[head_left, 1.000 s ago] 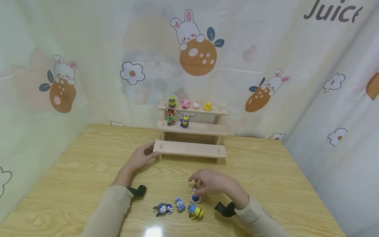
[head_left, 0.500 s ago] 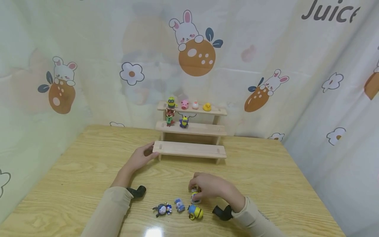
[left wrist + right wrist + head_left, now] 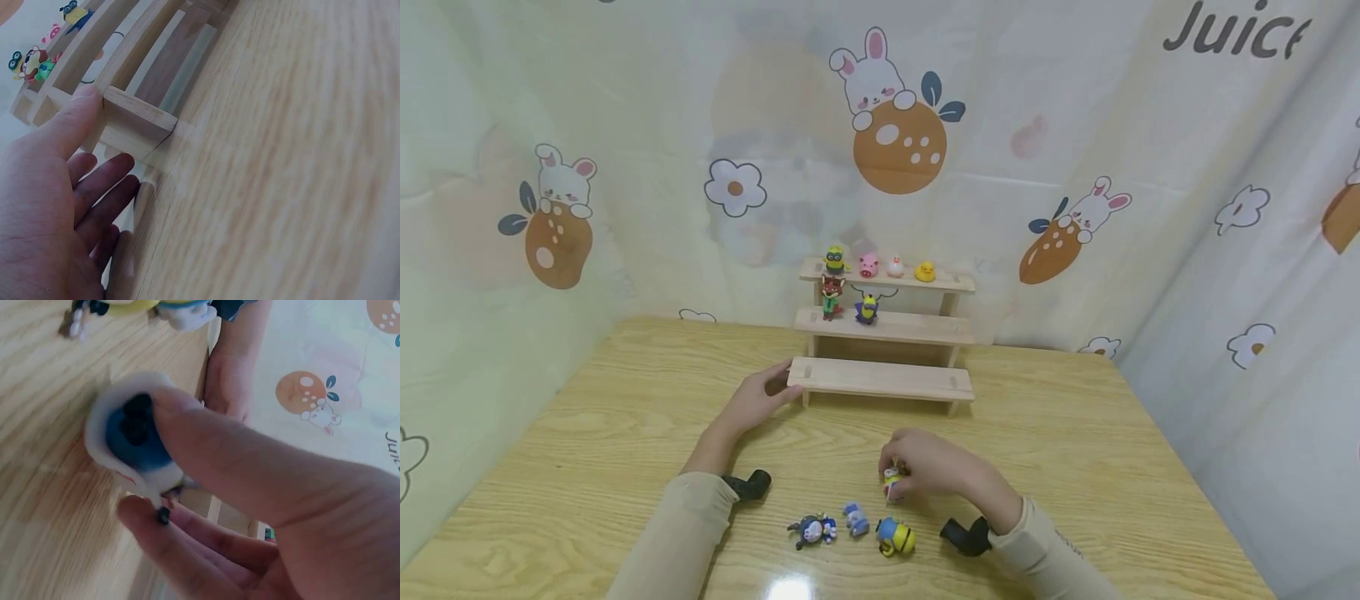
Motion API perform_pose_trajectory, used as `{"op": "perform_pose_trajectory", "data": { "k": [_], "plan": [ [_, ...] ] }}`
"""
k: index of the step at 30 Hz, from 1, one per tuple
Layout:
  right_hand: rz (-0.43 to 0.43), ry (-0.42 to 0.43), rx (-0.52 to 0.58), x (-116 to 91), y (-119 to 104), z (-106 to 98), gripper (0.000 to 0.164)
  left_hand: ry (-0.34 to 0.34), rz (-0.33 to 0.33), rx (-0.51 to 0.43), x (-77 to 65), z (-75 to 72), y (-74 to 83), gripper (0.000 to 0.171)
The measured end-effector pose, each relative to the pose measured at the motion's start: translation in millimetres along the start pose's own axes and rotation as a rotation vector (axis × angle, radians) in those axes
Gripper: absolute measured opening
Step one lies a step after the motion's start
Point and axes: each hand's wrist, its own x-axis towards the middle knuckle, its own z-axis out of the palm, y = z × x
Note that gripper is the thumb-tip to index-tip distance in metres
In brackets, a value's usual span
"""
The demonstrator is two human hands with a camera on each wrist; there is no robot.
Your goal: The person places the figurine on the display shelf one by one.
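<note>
In the head view my right hand (image 3: 928,462) pinches a small minion figurine (image 3: 892,482) between thumb and fingers, low over the table. The right wrist view shows its blue body and white rim (image 3: 100,434) against my thumb; fingers partly hide it. My left hand (image 3: 756,400) rests at the left end of the three-tier wooden display stand (image 3: 887,377). In the left wrist view its thumb touches the lowest step's end, the other fingers loosely extended. Near my right hand lie a yellow-and-blue minion (image 3: 895,536), a blue-grey figurine (image 3: 855,518) and a dark figurine (image 3: 812,529).
On the top tier stand a green-and-yellow minion (image 3: 834,260), a pink pig (image 3: 868,265), a white chick-like toy (image 3: 896,266) and a yellow duck (image 3: 925,272). The middle tier carries a fox figurine (image 3: 831,297) and a caped minion (image 3: 867,309). A printed curtain (image 3: 775,100) hangs behind.
My right hand has closed its thumb and fingers on the minion figurine and raised it slightly from its spot. My left hand has stayed at the stand.
</note>
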Motion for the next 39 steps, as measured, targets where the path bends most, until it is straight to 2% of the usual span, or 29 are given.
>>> {"op": "perform_pose_trajectory", "data": {
  "k": [6, 14, 24, 39],
  "plan": [
    [0.043, 0.061, 0.006, 3.8, 6.6, -0.2, 0.027, -0.001, -0.007, 0.006, 0.0, -0.8, 0.4, 0.079],
    [0.075, 0.151, 0.053, 4.9, 13.0, 2.9, 0.042, 0.006, -0.02, 0.011, -1.7, -0.2, -1.1, 0.08],
    [0.132, 0.191, 0.071, 5.7, 18.9, 5.1, 0.041, 0.003, -0.024, 0.009, -1.4, 0.8, 0.2, 0.08],
    [0.147, 0.237, 0.074, 5.2, 18.9, 4.8, 0.039, 0.004, -0.008, 0.008, -0.1, 0.7, 1.9, 0.078]
  ]
}}
